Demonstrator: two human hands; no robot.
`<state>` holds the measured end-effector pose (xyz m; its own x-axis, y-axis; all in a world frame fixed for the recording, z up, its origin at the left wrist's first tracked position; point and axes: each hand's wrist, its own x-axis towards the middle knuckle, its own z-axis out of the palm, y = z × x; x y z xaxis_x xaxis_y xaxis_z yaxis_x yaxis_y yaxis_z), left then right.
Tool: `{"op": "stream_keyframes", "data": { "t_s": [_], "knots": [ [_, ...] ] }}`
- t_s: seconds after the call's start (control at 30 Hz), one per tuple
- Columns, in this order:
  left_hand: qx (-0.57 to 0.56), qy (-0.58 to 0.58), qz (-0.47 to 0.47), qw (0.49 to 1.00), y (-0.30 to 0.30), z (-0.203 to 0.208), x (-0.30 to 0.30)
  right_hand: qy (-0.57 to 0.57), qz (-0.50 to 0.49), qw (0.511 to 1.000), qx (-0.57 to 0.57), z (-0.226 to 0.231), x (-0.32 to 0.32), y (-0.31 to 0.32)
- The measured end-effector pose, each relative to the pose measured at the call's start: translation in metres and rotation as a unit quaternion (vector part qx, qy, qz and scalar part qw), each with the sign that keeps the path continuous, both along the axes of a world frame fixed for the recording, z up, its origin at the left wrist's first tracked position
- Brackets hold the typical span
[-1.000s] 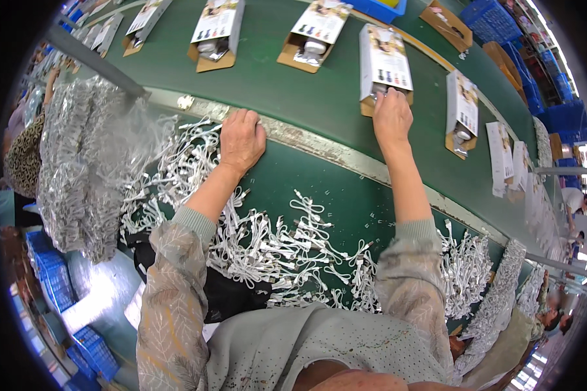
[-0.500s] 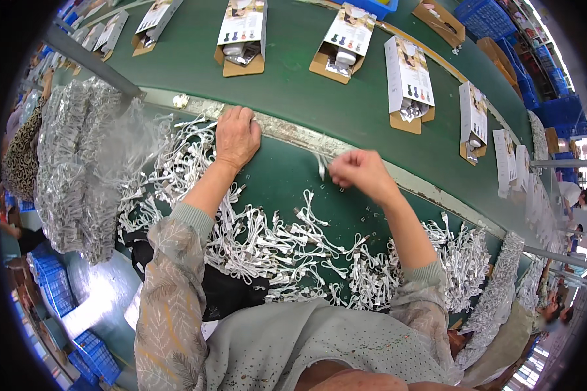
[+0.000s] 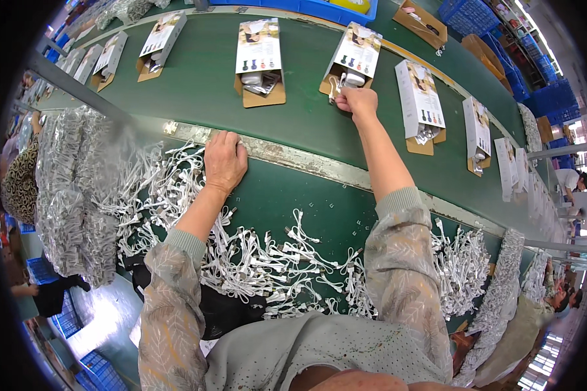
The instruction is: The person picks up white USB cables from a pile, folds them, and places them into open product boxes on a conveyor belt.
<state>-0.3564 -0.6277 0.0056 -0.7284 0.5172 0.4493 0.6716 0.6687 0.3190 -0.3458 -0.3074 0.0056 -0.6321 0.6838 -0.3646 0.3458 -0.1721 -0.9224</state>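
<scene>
My right hand (image 3: 359, 102) reaches over the green belt and pinches a short white USB cable (image 3: 333, 89). The cable is at the open lower end of a white printed carton (image 3: 359, 49), where a white rounded piece also shows. Resting on the worn metal rail (image 3: 293, 155) is my left hand (image 3: 225, 159), thumb apart from the fingers, holding nothing that I can see. Below and beside it lies a loose heap of white USB cables (image 3: 254, 260) on the green work surface, spreading toward my right sleeve.
Similar open cartons (image 3: 259, 55) stand in a row along the belt (image 3: 195, 91). Bagged cable bundles (image 3: 75, 189) pile up at the left, and more cables (image 3: 460, 267) lie at the right. A blue crate (image 3: 306, 8) sits beyond the belt. Grey metal bars cross both sides.
My right hand has moved up and away over the rail to the carton, carrying the cable. My left hand stays on the rail. The view has shifted slightly.
</scene>
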Motion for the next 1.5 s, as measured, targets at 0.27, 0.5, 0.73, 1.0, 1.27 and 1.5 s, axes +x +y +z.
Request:
{"op": "stream_keyframes", "data": {
  "t_s": [0.27, 0.5, 0.73, 1.0, 1.27, 1.5],
  "knots": [
    [0.009, 0.008, -0.008, 1.000, 0.000, -0.005, -0.001, 0.030, -0.081, 0.996, 0.023, -0.002, 0.015, 0.043],
    [0.020, 0.030, 0.003, 0.999, -0.010, -0.002, -0.004, 0.108, 0.329, 0.864, 0.366, 0.038, 0.095, -0.062],
    [0.021, 0.026, -0.001, 0.999, 0.000, -0.006, -0.003, 0.114, 0.540, 0.719, 0.423, 0.044, 0.188, -0.129],
    [0.010, 0.027, 0.003, 1.000, -0.002, -0.004, -0.001, -0.043, 0.270, 0.956, 0.101, 0.063, 0.179, -0.074],
    [0.000, 0.013, 0.003, 1.000, -0.001, -0.001, 0.001, -0.088, 0.029, 0.919, 0.382, 0.025, 0.114, -0.006],
    [0.000, 0.025, 0.005, 1.000, -0.004, -0.003, -0.003, 0.017, 0.035, 0.782, 0.621, 0.012, 0.102, -0.007]
  ]
}}
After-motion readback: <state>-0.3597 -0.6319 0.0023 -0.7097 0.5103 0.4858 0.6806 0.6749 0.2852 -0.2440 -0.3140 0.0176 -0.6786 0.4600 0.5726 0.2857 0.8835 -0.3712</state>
